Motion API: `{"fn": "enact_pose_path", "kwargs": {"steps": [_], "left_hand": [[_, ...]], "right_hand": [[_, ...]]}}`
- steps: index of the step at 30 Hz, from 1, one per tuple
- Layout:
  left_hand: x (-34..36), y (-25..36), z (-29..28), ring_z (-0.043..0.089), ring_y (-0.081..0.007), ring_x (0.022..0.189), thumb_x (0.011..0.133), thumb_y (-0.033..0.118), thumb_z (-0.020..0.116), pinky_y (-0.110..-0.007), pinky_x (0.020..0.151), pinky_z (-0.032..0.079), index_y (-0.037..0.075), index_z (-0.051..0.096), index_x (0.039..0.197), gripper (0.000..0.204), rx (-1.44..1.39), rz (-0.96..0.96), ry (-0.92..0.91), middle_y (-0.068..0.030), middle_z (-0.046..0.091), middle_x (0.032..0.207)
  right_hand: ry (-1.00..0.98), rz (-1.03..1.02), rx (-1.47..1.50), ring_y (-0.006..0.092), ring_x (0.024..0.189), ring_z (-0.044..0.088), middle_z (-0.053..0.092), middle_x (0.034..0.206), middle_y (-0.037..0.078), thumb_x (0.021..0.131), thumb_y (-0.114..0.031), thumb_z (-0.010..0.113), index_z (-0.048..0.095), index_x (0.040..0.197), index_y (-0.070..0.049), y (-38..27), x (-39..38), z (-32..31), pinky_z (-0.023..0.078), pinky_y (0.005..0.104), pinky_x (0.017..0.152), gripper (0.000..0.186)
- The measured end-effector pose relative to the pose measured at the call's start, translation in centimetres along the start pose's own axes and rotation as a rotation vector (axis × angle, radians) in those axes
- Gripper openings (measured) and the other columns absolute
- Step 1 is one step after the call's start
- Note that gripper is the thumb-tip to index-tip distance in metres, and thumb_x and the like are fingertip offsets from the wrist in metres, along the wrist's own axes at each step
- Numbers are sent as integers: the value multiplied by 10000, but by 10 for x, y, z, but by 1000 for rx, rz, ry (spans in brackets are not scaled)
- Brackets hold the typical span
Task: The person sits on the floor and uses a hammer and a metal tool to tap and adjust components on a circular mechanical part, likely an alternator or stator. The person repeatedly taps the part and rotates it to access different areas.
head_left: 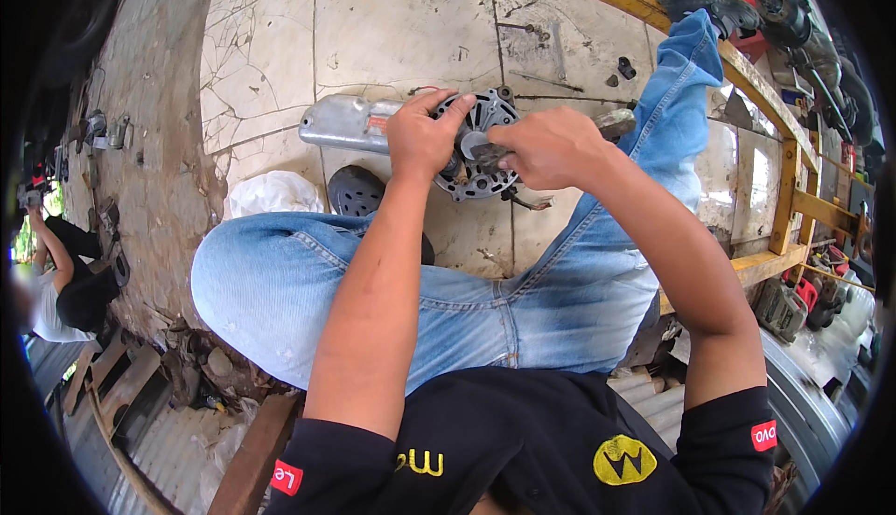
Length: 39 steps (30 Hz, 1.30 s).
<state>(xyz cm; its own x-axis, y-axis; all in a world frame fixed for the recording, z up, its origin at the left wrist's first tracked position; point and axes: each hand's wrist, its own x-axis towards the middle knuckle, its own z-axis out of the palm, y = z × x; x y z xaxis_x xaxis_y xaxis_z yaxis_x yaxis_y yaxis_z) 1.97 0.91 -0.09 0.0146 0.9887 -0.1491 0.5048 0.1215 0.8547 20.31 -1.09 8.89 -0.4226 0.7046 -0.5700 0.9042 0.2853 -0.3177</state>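
A round, slotted metal housing [487, 112], which looks like part of an alternator, is between my legs over the tiled floor. My left hand [422, 137] grips its left side, thumb along the upper rim. In my right hand [553, 148] is a thick, dark, worn tool [612, 124], closed in the fingers; its other end lies over the housing's middle. Whether it is a hammer is hard to tell. Short wires [530, 201] stick out at the housing's lower right. A long silver metal cover [341, 123] lies to the left, partly behind my left hand.
Bolts [525, 29] and a small dark part [626, 68] lie on the tiles. A white plastic bag [275, 194] and a dark clog [356, 190] are by my left knee. A yellow metal frame [765, 90] runs along the right. Another person [56, 277] is at far left.
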Motion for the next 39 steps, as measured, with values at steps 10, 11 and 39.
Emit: {"fn": "enact_pose_path", "kwargs": {"steps": [10,11,39], "left_hand": [[-2,4,-2,688,-299,1008,803,414,799,-355,888,516,12,760,1022,460,-7,-20,-15,-180,725,1078],[-2,5,-2,688,-299,1005,804,415,798,-357,886,517,10,760,1022,462,-7,-25,-22,-179,725,1078],[1,-9,3,701,-214,904,834,403,786,-317,850,515,54,768,1016,393,42,12,21,-129,755,967]], "right_hand": [[64,-24,46,386,844,664,691,821,127,885,-277,648,596,1031,-153,5,2,12,497,527,682,198],[76,-12,63,387,844,664,690,817,128,887,-278,646,596,1031,-153,4,2,13,496,529,682,198],[89,-73,99,364,860,682,707,853,117,894,-273,643,612,1031,-155,14,2,18,508,513,701,183]]}}
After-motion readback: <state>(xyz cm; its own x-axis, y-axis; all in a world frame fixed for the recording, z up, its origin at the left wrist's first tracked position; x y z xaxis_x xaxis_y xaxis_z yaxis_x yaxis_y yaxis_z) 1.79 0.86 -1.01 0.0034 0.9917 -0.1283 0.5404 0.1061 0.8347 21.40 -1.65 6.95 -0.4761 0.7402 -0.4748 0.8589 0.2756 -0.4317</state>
